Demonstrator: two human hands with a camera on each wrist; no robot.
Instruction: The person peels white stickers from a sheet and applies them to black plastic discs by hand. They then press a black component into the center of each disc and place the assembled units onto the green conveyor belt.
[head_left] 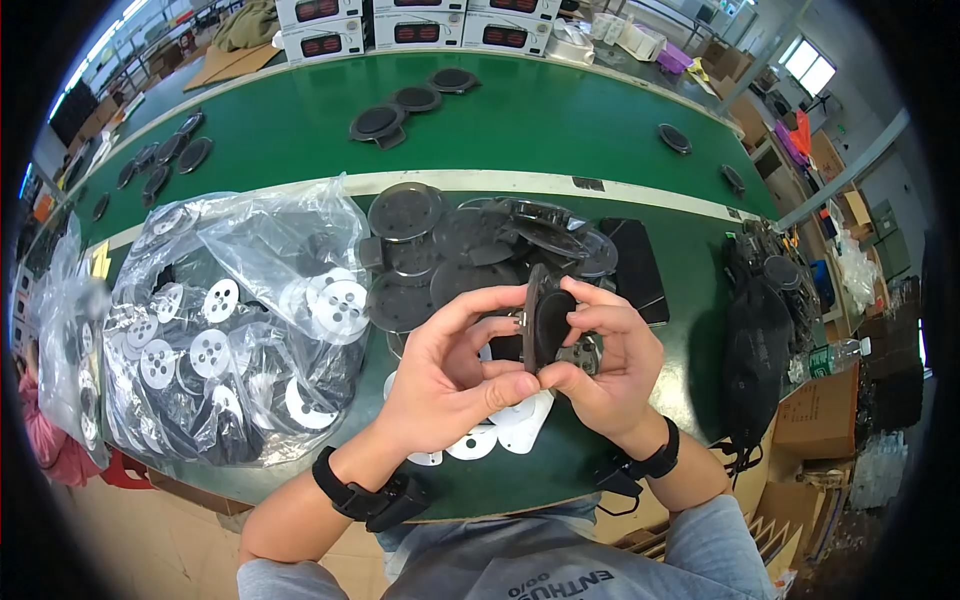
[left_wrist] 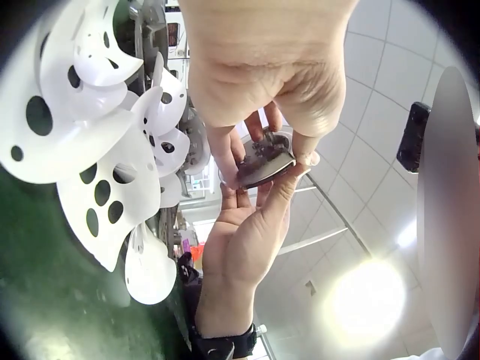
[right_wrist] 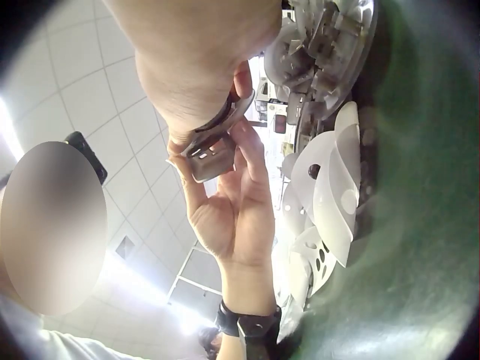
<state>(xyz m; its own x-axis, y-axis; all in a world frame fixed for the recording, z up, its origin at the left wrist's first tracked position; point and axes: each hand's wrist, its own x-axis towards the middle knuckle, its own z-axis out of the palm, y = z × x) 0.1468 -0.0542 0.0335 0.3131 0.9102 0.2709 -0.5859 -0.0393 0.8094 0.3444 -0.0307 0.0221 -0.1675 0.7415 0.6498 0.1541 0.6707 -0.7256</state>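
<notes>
A round dark disc with a black face [head_left: 553, 325] stands on edge between both hands, above the front of the green table. The left hand [head_left: 440, 372] pinches its rim with fingers and thumb from the left. From the other side, the right hand [head_left: 622, 368] holds it, fingertips at the black face and thumb at the lower edge. Metal-like fittings show on the disc's back [right_wrist: 214, 159] in the right wrist view. Below the hands lie white sheets with round holes [head_left: 475, 442]. Just beyond is a pile of similar dark round pieces [head_left: 403, 300].
On the left, a clear plastic bag [head_left: 290, 215] holds white perforated discs. A black notebook-like item [head_left: 635, 270] and a black bag [head_left: 755, 340] lie to the right. Farther back, several dark discs [head_left: 378, 122] rest on the green surface [head_left: 560, 120], with boxes [head_left: 415, 30] behind.
</notes>
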